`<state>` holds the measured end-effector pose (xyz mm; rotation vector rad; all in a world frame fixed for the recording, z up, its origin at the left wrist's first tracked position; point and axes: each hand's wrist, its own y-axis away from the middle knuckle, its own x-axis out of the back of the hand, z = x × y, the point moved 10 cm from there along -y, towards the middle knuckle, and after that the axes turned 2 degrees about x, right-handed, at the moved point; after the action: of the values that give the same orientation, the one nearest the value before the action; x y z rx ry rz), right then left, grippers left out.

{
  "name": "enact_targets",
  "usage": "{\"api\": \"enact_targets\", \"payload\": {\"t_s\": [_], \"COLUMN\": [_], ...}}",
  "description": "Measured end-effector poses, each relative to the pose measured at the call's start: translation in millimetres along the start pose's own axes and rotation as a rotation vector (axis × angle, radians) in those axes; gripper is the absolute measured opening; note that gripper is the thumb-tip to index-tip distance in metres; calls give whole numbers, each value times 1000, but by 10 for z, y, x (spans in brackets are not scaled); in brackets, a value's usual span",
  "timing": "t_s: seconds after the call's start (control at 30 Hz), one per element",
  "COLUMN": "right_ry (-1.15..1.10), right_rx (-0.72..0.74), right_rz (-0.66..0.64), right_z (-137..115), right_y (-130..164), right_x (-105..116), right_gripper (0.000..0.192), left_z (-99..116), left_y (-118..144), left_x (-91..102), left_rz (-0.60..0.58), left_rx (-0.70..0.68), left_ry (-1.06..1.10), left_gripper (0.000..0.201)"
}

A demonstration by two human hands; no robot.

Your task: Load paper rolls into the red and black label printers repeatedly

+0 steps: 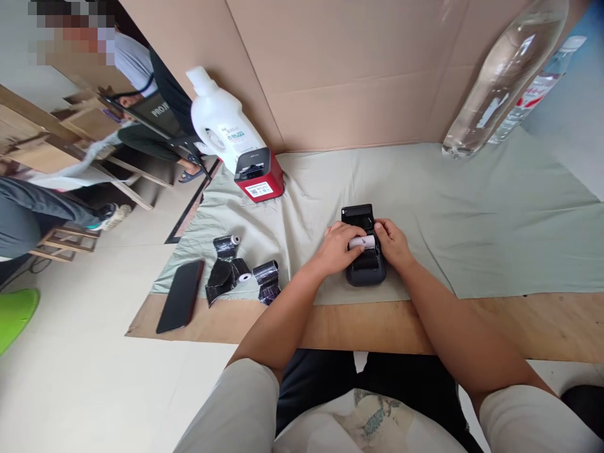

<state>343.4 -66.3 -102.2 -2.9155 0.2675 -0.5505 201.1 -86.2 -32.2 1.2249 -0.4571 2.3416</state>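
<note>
A small black portable printer (pixel 366 277) lies on the cloth in front of me, its lid raised at the far end. My left hand (pixel 337 247) has its thumb and fingers closed round a white paper roll (pixel 367 241), which sits at the printer's compartment. Along the printer's right edge, my right hand (pixel 393 244) grips the body, thumb on top; some of its fingers are hidden. Left of my arm are black-wrapped paper rolls (pixel 267 272) with torn wrapping (pixel 219 280).
A phone (pixel 180 296) lies at the table's left front corner. Behind it stand a red box-shaped device (pixel 259 176) and a white jug (pixel 221 116). Water bottles (pixel 500 82) lean against the cardboard wall (pixel 358 75). People (pixel 136 63) sit at the left beyond the table.
</note>
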Motion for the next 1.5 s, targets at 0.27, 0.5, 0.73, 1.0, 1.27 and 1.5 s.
{"api": "enact_targets", "payload": {"t_s": [0.27, 0.5, 0.73, 1.0, 1.27, 1.5], "right_ry": [-17, -31, -164, -207, -271, -286], "right_rx": [-1, -29, -106, -105, -16, -50], "right_rz": [-2, -7, -14, -68, -627, -677], "right_z": [-29, 2, 30, -51, -258, -240], "right_y": [5, 16, 16, 34, 177, 160], "right_x": [1, 14, 31, 3, -171, -142], "right_gripper": [59, 64, 74, 57, 76, 77], "left_z": [-51, -458, -533, -331, -302, -516], "left_y": [17, 216, 137, 123, 130, 89], "left_x": [-113, 358, 201, 167, 38, -100], "left_rz": [4, 602, 486, 408, -164, -221], "left_rx": [11, 139, 157, -20, -92, 24], "left_ry": [-49, 276, 635, 541, 455, 655], "left_gripper": [20, 38, 68, 35, 63, 58]}}
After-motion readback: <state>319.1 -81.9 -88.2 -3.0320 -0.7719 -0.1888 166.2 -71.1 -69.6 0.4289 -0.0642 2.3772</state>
